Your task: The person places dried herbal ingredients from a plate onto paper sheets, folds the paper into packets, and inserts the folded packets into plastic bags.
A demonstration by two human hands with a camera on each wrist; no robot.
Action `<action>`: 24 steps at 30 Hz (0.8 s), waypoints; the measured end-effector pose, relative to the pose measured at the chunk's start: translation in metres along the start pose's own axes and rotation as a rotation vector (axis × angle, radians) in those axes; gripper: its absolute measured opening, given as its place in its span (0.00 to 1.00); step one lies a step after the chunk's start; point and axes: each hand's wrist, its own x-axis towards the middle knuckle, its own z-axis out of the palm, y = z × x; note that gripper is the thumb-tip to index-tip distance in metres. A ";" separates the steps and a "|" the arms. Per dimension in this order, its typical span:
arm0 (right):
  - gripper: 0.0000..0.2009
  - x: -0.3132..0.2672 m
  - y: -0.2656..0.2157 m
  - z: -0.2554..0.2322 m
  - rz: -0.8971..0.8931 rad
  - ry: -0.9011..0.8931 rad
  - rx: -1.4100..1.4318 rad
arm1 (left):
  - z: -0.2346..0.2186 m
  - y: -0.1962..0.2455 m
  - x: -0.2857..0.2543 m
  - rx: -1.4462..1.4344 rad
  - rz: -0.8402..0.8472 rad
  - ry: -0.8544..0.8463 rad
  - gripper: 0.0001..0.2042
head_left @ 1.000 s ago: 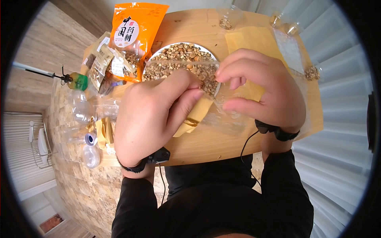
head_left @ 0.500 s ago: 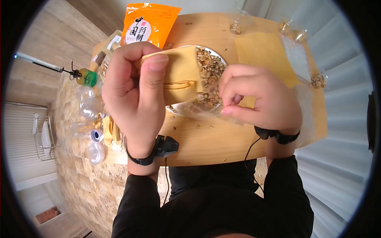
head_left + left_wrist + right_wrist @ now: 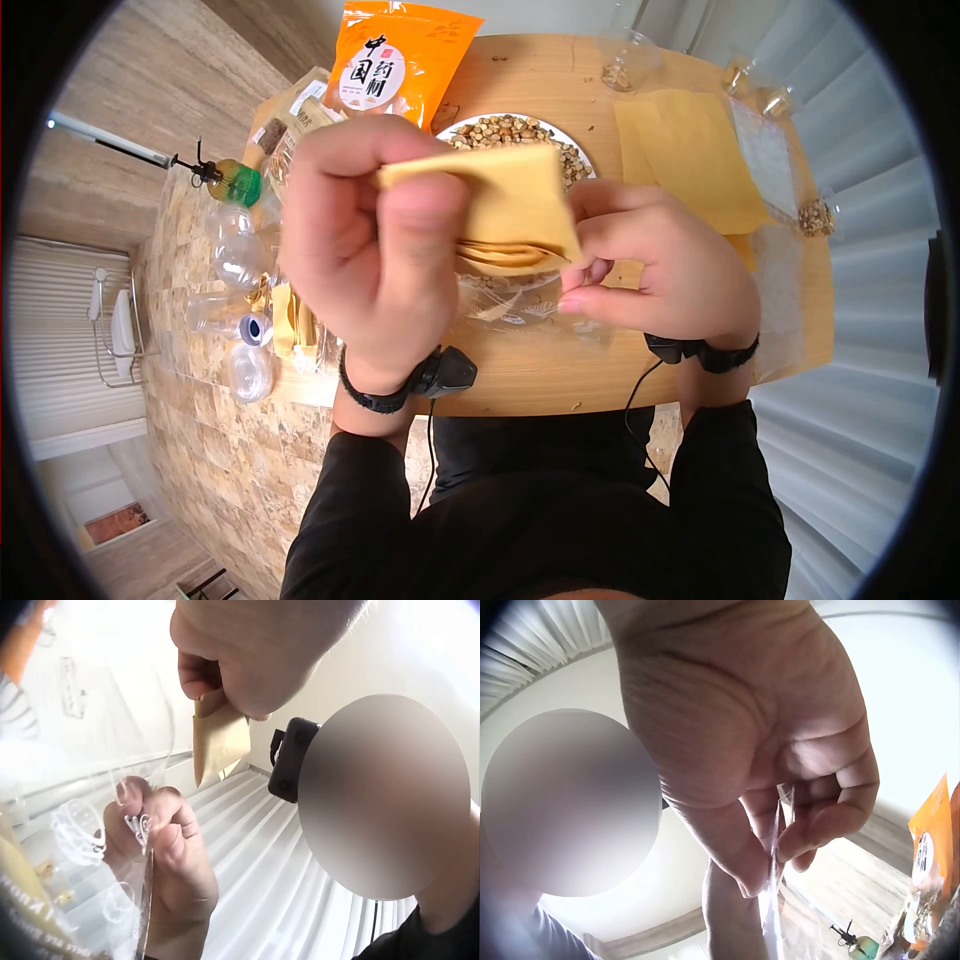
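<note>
My left hand grips a folded yellow paper packet between thumb and fingers, raised over the table with its layered folds toward me. In the left wrist view the packet hangs below the fingers. My right hand pinches the edge of a clear printed plastic bag; the right wrist view shows the film between thumb and fingertips. The packet's right edge overlaps the right fingers in the head view. Behind, a white plate of dried sliced pieces is partly hidden by the packet and left hand.
An orange pouch stands behind the plate. At the left are a green spray bottle, clear plastic bottles and folded yellow packets. Yellow sheets and clear cups occupy the far right.
My left hand has lifted and turned the packet up, then moved it right toward the other hand. The right fingers, spread apart a second ago, have closed on the plastic bag's edge.
</note>
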 end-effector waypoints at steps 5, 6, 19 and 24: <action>0.05 -0.004 -0.002 -0.007 -0.042 0.122 -0.027 | 0.001 -0.002 0.000 0.023 0.003 -0.113 0.19; 0.05 -0.004 -0.008 -0.011 -0.007 0.098 -0.057 | 0.000 -0.003 0.002 0.027 -0.010 -0.132 0.17; 0.03 -0.003 -0.001 -0.014 0.031 0.175 0.136 | 0.007 -0.020 0.009 -0.113 -0.143 -0.131 0.10; 0.03 -0.005 0.002 -0.015 -0.004 0.179 0.037 | -0.003 -0.020 0.013 -0.070 -0.229 -0.303 0.10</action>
